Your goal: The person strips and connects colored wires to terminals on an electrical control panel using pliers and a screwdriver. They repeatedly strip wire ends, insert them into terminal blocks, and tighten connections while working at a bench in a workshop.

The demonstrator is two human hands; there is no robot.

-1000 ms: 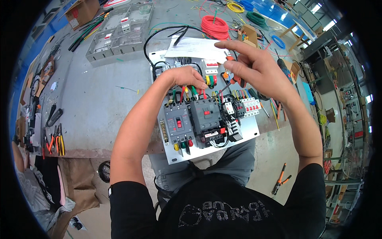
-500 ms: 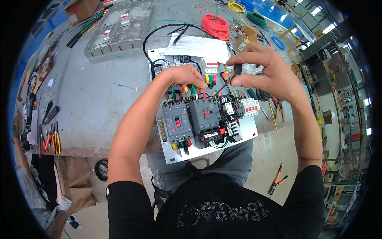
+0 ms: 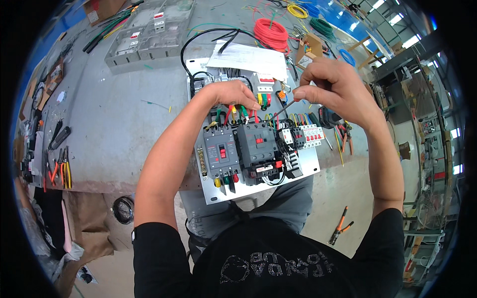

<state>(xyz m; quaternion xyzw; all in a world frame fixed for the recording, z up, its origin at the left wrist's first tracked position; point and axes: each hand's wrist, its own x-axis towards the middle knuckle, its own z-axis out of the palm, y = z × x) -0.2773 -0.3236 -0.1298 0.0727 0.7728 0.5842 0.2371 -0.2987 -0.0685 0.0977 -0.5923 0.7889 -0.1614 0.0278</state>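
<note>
A metal mounting plate (image 3: 309,164) lies at the table's front edge, carrying a moulded-case breaker (image 3: 221,153), a dark contactor (image 3: 257,141) and a row of small white breakers (image 3: 313,133). My left hand (image 3: 234,94) reaches over the plate's back part, fingertips pinched on a red wire (image 3: 256,116) above the contactor. My right hand (image 3: 334,88) is closed round a screwdriver (image 3: 284,109), whose handle is mostly hidden by the fingers. Its shaft slants down left to the contactor's upper terminals; the tip cannot be made out. Yellow, green and red capped wires stand beside my left fingers.
White paper (image 3: 248,58) covers the plate's far edge. Beyond lie a red wire coil (image 3: 271,35), a small cardboard box (image 3: 309,49) and grey plastic enclosures (image 3: 149,42). Pliers (image 3: 62,169) rest at the left; a cordless tool (image 3: 328,118) sits at right. Orange-handled cutters (image 3: 341,226) are on the floor.
My right hand has shifted slightly right and changed its grip, so more of the screwdriver's shaft shows and less of its handle. The left hand stays at the red wire.
</note>
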